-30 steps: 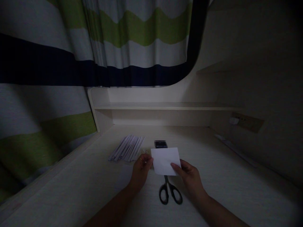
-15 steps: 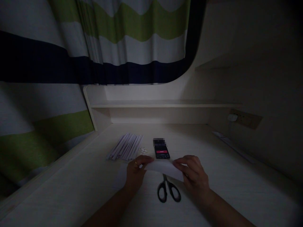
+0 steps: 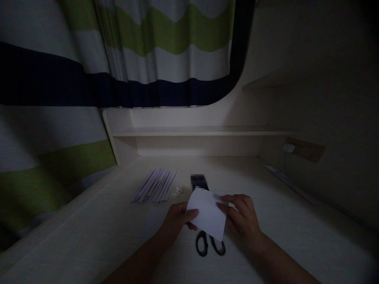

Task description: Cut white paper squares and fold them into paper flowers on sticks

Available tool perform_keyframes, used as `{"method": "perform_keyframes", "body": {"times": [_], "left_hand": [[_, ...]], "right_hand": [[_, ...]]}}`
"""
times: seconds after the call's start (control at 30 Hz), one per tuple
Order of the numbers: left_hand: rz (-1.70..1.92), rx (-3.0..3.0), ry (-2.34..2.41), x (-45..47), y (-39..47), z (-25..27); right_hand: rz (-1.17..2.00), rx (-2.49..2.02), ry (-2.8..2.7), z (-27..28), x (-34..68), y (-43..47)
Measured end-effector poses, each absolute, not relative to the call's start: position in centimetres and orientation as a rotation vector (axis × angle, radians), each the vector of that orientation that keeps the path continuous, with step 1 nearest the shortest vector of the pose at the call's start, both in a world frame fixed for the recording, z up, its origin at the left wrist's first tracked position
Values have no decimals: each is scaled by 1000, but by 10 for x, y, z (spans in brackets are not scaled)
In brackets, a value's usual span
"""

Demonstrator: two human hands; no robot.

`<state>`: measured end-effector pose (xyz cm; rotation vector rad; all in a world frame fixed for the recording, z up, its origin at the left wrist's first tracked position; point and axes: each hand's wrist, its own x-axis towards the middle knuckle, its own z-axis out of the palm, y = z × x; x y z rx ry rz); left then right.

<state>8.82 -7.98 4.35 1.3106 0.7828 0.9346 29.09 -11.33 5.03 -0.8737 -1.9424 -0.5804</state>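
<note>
A small white sheet of paper (image 3: 206,213) is held tilted above the desk between my two hands. My left hand (image 3: 177,218) pinches its left edge, thumb on top and fingers beneath. At the right edge, my right hand (image 3: 241,215) grips the sheet between thumb and fingers. Black-handled scissors (image 3: 201,244) lie under the paper, which hides their blades. Just beyond the sheet is a phone (image 3: 199,181), its near part covered. Another pale sheet (image 3: 152,221) lies flat by my left forearm.
Several rolled paper sticks (image 3: 155,185) lie in a bundle at the left, beside a little heap of small white pieces (image 3: 177,191). A shelf (image 3: 189,133) crosses the back. A curtain (image 3: 174,59) hangs at the left and above. A plug (image 3: 289,148) sits in the right wall.
The paper has turned from a shallow curved strip to face me more fully, now covering the scissors' blades and part of the phone. My left thumb has moved onto its face.
</note>
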Motion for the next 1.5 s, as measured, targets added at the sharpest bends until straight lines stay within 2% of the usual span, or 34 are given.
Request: {"method": "perform_keyframes", "body": {"times": [0.1,0.2,0.3,0.37,0.63,0.83,0.93,1.3,1.5], "left_hand": [[1031,1380,887,86,-80,45],[1103,1431,982,86,-79,44],[1131,1448,1023,87,-80,43],[1133,1466,1034,89,-80,42],[1078,1522,960,90,-84,42],[998,1600,957,89,-85,41],[1022,1617,994,89,-87,43],[1077,1652,1027,92,-92,53],[1026,1691,1061,90,-84,39]], "right_hand": [[-300,-1043,-1646,55,283,-112],[211,-1116,-1431,58,278,-111],[648,-1035,-1436,53,273,-108],[764,-1017,-1448,49,271,-106],[684,-1094,-1425,50,272,-109],[305,-1036,-1664,57,271,-115],[229,-967,-1708,62,268,-119],[110,-843,-1778,60,270,-124],[265,-960,-1721,64,265,-122]]}}
